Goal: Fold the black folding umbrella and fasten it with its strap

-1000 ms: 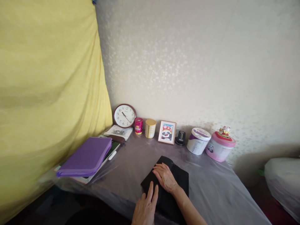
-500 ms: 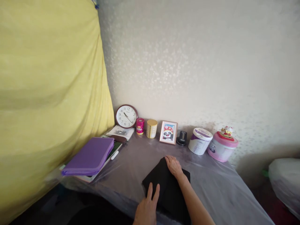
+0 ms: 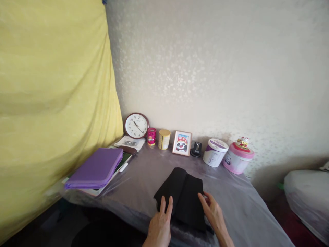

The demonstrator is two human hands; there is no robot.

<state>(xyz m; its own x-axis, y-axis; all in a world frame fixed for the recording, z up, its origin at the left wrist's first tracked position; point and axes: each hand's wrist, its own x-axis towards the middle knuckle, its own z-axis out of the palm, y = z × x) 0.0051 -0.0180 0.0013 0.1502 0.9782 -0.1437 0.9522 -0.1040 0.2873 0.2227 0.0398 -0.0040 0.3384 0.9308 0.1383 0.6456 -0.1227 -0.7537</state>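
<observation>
A folded black cloth (image 3: pixel 185 193) lies near the front edge of the table, with a crease running down its middle. My left hand (image 3: pixel 160 221) rests on its lower left part, two fingers stretched and apart on the fabric. At the right edge of the cloth is my right hand (image 3: pixel 213 211). Its thumb side lies over the border and the other fingers curl at the edge, partly hidden, so it seems to pinch the cloth there.
A purple zip folder (image 3: pixel 95 168) lies on papers at left, beside a white marker (image 3: pixel 123 167). Along the wall stand a clock (image 3: pixel 137 125), a pink can (image 3: pixel 151 137), a yellow-lidded can (image 3: pixel 164 139), a picture frame (image 3: pixel 182 143), a black hole punch (image 3: pixel 196 150) and two tubs (image 3: pixel 215 153).
My right hand has come back from the cloth's far edge to its right edge. The cloth's right part now lies flatter and uncovered. My left hand keeps nearly the same place.
</observation>
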